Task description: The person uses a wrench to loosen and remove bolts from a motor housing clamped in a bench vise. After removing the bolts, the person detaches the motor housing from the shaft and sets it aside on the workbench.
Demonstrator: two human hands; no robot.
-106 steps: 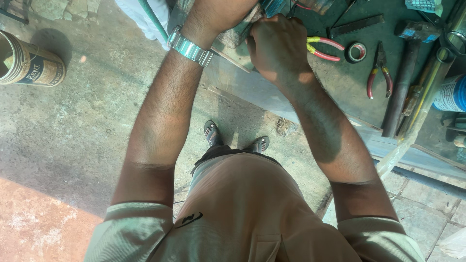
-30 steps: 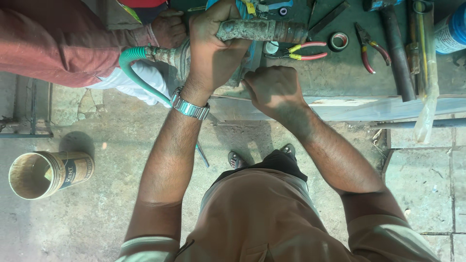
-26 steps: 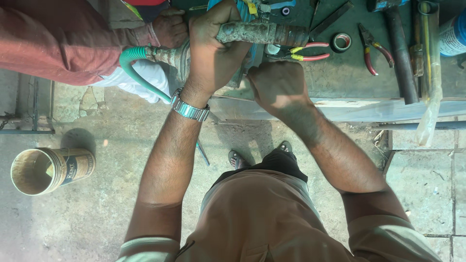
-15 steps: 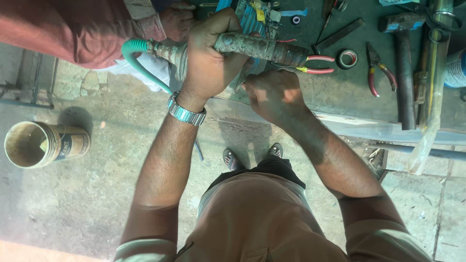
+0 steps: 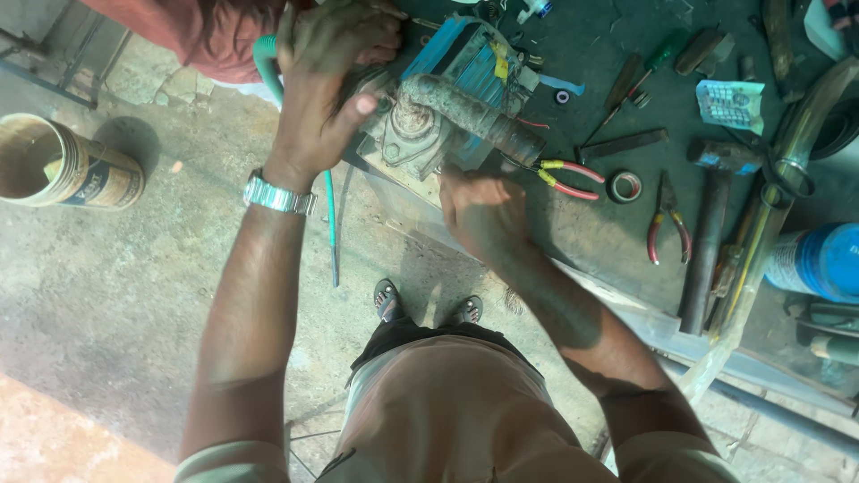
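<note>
A blue motor pump with a grey, rusty metal casing [image 5: 447, 98] sits at the edge of a dark workbench [image 5: 608, 224]. My left hand [image 5: 327, 80], with a steel wristwatch, grips the casing's left end, beside a green hose [image 5: 268, 54]. My right hand [image 5: 483, 215] is closed just below the pump's rusty pipe stub; what it holds is hidden. Another person in a red sleeve [image 5: 206, 27] stands at the far side, a hand near the pump top.
On the bench lie red-handled pliers [image 5: 568, 179], a tape roll [image 5: 624, 187], a second pair of pliers [image 5: 667, 224], a hammer [image 5: 707, 233], a screwdriver [image 5: 649, 72] and a blue cylinder [image 5: 828, 264]. An open tin can [image 5: 67, 165] stands on the concrete floor at left.
The view has swung so the pump sits more central. My left hand stays on the casing; my right hand has shifted slightly right below the pipe. The can appears further up left.
</note>
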